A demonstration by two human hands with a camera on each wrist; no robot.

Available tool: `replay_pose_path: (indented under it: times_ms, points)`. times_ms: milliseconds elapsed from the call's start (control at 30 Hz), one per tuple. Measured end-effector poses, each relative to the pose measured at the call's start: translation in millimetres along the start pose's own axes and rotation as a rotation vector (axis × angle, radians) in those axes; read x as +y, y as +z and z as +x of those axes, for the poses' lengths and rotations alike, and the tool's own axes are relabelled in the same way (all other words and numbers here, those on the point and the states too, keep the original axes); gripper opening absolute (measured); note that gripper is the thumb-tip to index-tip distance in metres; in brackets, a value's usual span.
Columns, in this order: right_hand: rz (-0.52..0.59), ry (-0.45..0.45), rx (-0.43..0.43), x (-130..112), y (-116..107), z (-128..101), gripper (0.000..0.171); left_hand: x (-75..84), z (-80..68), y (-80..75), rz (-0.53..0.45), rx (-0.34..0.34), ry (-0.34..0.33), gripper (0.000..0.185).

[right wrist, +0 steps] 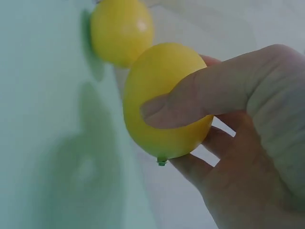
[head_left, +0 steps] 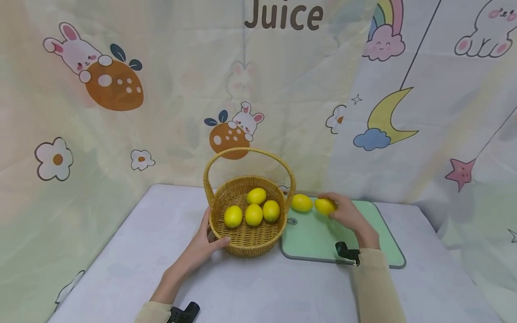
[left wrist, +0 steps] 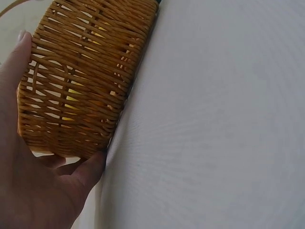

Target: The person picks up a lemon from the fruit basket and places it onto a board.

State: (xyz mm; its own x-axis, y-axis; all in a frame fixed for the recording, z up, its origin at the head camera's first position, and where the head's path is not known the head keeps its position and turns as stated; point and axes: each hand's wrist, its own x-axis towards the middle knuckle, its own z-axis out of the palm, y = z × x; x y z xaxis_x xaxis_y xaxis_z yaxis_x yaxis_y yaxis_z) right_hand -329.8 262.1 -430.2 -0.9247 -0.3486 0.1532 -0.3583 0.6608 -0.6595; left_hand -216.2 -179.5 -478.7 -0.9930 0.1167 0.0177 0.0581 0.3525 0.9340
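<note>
In the head view a wicker basket (head_left: 249, 250) with a tall arched handle stands on the table, and several yellow lemons (head_left: 253, 215) lie inside it. My left hand (head_left: 200, 248) grips the basket's left side, thumb over the rim. In the left wrist view its fingers (left wrist: 90, 169) reach down low on the woven wall. My right hand (head_left: 350, 215) holds a lemon (right wrist: 164, 95) between thumb and fingers, over a light green cutting board (head_left: 315, 244); its green stem end points downward in the right wrist view. Just left of it, another lemon (head_left: 301, 203) rests on the board.
The board lies right of the basket, its near left part close to the basket wall. A white cloth covers the table (head_left: 258, 291). Behind stands a printed fabric backdrop (head_left: 177, 112) with rabbits and flowers.
</note>
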Motion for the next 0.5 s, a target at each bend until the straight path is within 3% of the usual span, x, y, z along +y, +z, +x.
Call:
replay_pose_path:
  times_ms: [200,500]
  points:
    - [0.054,0.016,0.011,20.3,11.6,4.5,0.064,0.2,-1.7,0.7,-0.001,-0.004,0.005,0.109]
    - [0.160,0.064,0.013,29.9,15.2,6.6,0.066,0.4,-1.2,0.1,-0.004,-0.002,0.009,0.109]
